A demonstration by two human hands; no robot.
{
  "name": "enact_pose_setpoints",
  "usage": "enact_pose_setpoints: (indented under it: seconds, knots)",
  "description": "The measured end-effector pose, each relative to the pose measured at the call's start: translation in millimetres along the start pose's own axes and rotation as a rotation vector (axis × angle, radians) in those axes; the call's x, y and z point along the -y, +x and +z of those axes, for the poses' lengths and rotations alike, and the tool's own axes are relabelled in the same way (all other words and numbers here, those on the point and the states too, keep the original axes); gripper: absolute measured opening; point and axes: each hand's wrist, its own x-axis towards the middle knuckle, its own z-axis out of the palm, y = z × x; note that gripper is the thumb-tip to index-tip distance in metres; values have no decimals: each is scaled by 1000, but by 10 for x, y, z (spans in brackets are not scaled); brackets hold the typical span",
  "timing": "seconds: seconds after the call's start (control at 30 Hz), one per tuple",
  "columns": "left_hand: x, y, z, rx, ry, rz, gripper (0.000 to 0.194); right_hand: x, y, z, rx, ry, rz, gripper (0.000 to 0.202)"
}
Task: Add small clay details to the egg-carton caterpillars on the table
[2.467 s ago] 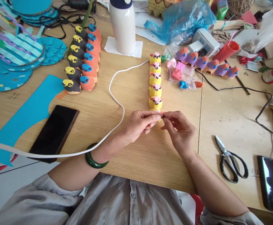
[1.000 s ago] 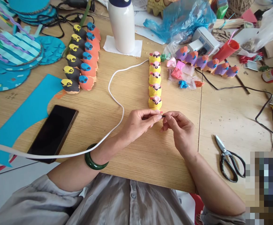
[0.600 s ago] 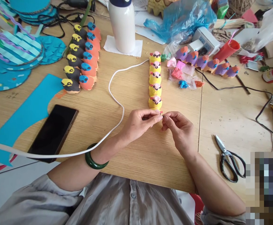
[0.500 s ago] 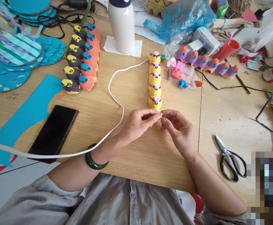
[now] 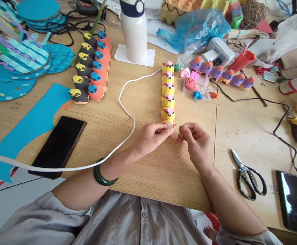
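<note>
A row of yellow-painted egg-carton cups (image 5: pixel 168 89), each with a pink top, red bits and dark marks, runs away from me down the middle of the table. My left hand (image 5: pixel 156 137) is closed around its nearest cup, which the fingers mostly hide. Just right of that cup, my right hand (image 5: pixel 196 139) pinches a tiny dark bit (image 5: pixel 180 127), perhaps clay, between thumb and forefinger. A small gap separates the two hands. Beyond them, small bags of pink and blue clay (image 5: pixel 191 83) lie beside the row.
Black and orange cup rows (image 5: pixel 83 69) stand left, a purple row (image 5: pixel 217 72) right. A white cable (image 5: pixel 134 119) crosses the table past my left arm. Scissors (image 5: pixel 245 173), two phones (image 5: pixel 58 146), a white bottle (image 5: pixel 133 37) and a blue plastic bag (image 5: pixel 197 30) lie around.
My right hand has drawn slightly right, away from the left hand, with the dark bit in its fingertips. The left hand stays at the nearest cup. The view has shifted a little.
</note>
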Motion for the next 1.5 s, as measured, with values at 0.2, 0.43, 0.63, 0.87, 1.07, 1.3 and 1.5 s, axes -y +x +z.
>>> enact_pose_setpoints:
  seconds: [0.2, 0.43, 0.63, 0.87, 1.07, 1.3, 1.5]
  knots:
    - [1, 5, 10, -36, 44, 3, 39, -20, 44, -26, 8, 134, 93, 32]
    - [-44, -3, 13, -85, -42, 32, 35, -34, 41, -10, 19, 138, 125, 38]
    - [52, 4, 58, -104, 4, 153, 29, -13, -9, 3, 103, 58, 104, 38]
    - [57, -25, 60, -157, 130, 337, 15, 24, -34, 7, 219, 85, 183, 44]
    - [66, -35, 50, -129, 231, 397, 23, 20, 6, -4, 137, 199, 217, 31]
    - [-3, -20, 28, -171, 130, 195, 25, 27, 14, 2, 23, 205, 167, 35]
    - [-36, -13, 24, -180, 20, 114, 27, 13, 25, 3, -7, 187, 160, 40]
